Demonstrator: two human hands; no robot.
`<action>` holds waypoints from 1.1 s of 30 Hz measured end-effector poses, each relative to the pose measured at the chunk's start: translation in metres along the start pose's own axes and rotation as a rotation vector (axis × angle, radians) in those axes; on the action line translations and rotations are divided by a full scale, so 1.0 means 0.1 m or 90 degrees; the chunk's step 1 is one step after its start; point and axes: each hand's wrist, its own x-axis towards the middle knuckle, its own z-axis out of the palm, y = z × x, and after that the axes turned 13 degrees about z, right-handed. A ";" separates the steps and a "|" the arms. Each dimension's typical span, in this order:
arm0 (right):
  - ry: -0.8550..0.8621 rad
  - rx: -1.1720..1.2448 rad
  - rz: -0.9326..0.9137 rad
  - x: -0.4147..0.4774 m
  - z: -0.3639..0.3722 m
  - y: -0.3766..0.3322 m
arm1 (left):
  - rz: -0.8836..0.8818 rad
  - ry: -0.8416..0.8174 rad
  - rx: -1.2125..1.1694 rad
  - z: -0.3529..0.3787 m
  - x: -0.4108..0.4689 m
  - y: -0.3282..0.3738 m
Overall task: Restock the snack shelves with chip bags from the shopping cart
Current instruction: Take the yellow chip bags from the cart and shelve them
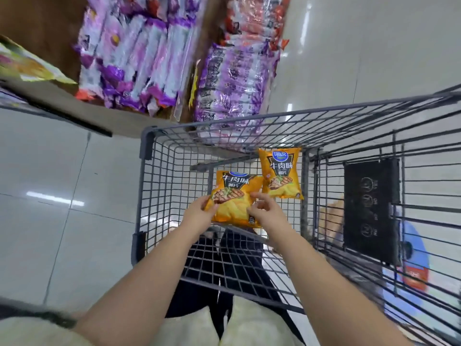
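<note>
Two orange chip bags lie inside the grey wire shopping cart point(147, 143). The nearer chip bag point(233, 196) is held between both hands above the cart floor. My left hand point(198, 214) grips its lower left edge. My right hand point(264, 212) touches its lower right edge with curled fingers, thumb raised. The second chip bag point(280, 173) leans against the cart's far end, just right of the held one and apart from both hands.
A low shelf point(82, 106) ahead and left carries purple-and-white snack packs point(139, 58) and more purple packs point(229, 86), with red packs point(252, 18) behind. A yellow-green bag point(30, 63) sits at far left. A black flap point(369, 211) hangs in the cart's right side. Glossy tiled floor surrounds it.
</note>
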 end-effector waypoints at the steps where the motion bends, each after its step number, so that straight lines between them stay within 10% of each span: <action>1: -0.007 0.010 -0.033 -0.11 0.01 -0.07 | 0.015 0.015 -0.014 -0.06 -0.10 0.06; 17: -0.247 -0.124 -0.494 -1.79 2.02 -1.15 | 0.293 0.495 -0.301 -2.30 -1.46 -0.08; 33: -0.429 -0.226 -0.437 -2.76 5.75 -0.22 | 0.376 0.750 -0.399 -4.81 -2.92 -2.45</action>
